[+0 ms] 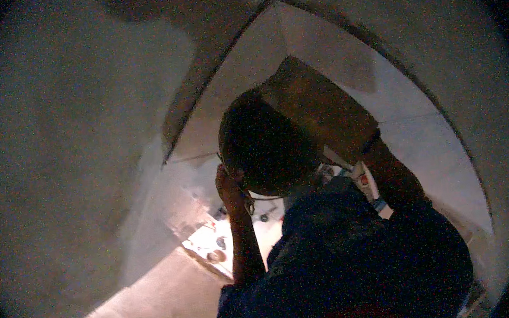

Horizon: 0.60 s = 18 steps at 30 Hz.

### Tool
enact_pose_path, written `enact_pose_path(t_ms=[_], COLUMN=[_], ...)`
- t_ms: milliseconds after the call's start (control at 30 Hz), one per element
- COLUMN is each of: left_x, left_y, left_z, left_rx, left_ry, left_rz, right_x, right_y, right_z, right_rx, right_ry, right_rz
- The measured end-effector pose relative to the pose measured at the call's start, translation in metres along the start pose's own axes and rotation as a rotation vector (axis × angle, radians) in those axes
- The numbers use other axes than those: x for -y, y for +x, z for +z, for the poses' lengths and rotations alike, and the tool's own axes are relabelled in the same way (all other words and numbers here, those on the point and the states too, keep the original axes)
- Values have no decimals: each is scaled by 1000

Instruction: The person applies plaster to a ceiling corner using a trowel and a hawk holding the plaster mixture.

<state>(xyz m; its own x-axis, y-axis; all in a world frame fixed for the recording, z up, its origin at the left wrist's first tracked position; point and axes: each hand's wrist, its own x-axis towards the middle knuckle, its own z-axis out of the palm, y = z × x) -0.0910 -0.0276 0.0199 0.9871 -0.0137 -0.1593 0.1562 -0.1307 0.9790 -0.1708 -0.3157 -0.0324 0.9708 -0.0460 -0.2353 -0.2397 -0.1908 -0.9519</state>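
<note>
Neither of my hands shows. Another person in a dark shirt [342,260] fills the middle and lower right, seen from behind with a dark-haired head [262,143] bent down. That person's left hand [228,188] is raised beside the head. Their right arm [395,177] is bent upward, with a dark band near the wrist; the hand there is hidden or lost in the dark. A brown board-like panel [328,107], perhaps cardboard, stands beyond the head, next to that wrist.
Past the person lies a brightly lit white surface [270,233] with several small items, among them a brownish round one [216,257]. More small things, one with red [363,180], show by the right arm. Pale tiled walls [406,97] with a dark upper edge meet in a corner.
</note>
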Motion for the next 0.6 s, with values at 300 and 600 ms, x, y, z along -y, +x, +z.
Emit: enact_pose_path(t_ms=[300, 600], left_x=[19, 28], left_y=[-14, -11], left_z=[-30, -42], left_rx=[149, 94], left_ry=[-38, 65], left_rz=[-126, -166], right_x=[-1, 23], right_y=[41, 120], right_z=[-27, -56], right_rx=[-369, -676], right_ry=[7, -197], right_rz=[-221, -458])
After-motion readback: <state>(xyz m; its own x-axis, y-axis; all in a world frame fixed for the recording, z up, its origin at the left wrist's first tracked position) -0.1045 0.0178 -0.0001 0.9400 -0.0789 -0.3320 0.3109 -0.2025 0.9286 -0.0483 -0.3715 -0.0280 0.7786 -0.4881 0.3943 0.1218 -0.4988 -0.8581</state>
